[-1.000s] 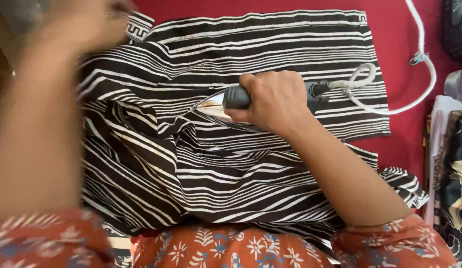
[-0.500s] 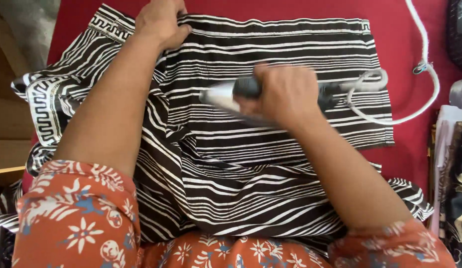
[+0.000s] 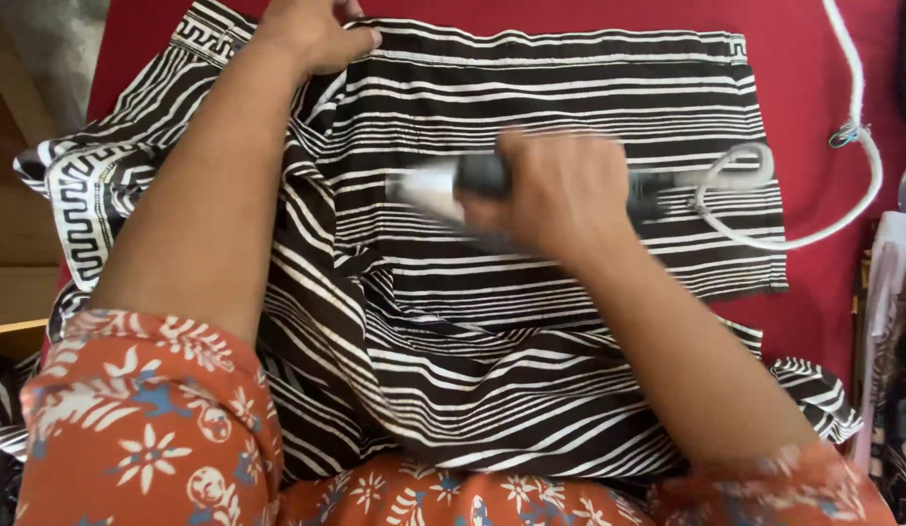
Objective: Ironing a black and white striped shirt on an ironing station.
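Ironing striped cloth (image 3: 570, 321): right hand (image 3: 560, 195) clamped on iron (image 3: 443, 187), lying crosswise, tip left.
Left hand (image 3: 312, 34) pins the far edge, fingers together.
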